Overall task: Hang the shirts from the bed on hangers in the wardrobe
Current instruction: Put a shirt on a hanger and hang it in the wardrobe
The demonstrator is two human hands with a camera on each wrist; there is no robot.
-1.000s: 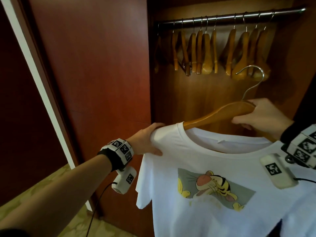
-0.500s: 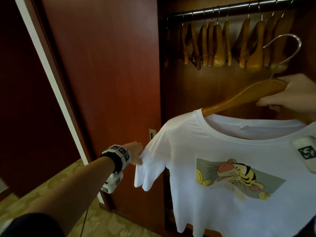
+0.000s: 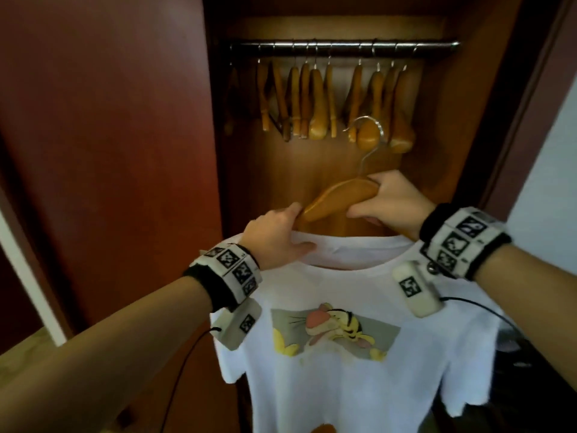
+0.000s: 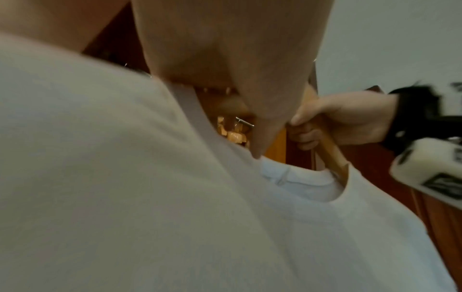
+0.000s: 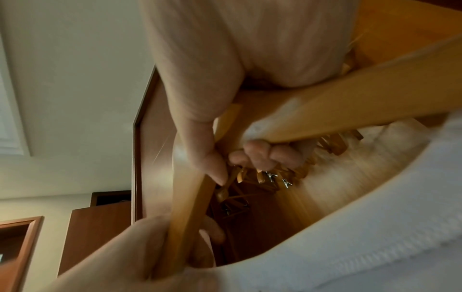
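A white T-shirt (image 3: 349, 364) with a cartoon tiger print hangs on a wooden hanger (image 3: 340, 198) in front of the open wardrobe. My right hand (image 3: 387, 201) grips the hanger near its metal hook (image 3: 368, 142); the right wrist view shows its fingers (image 5: 260, 156) curled round the wood (image 5: 350, 112). My left hand (image 3: 278, 235) holds the shirt's left shoulder at the collar, thumb by the hanger's left arm. In the left wrist view the shirt (image 4: 150, 197) fills the frame, with the collar opening (image 4: 300, 185) and the right hand (image 4: 337, 120) beyond.
Several bare wooden hangers (image 3: 315, 101) hang from the metal rail (image 3: 340, 45) at the top of the wardrobe. The dark red wardrobe door (image 3: 109, 151) stands on the left. A pale wall (image 3: 552, 189) is on the right, patterned floor (image 3: 18, 354) at lower left.
My left hand has come up from the shirt's sleeve to its shoulder at the collar. The view has swung to face the wardrobe; the shirt and hanger now sit central below the rail.
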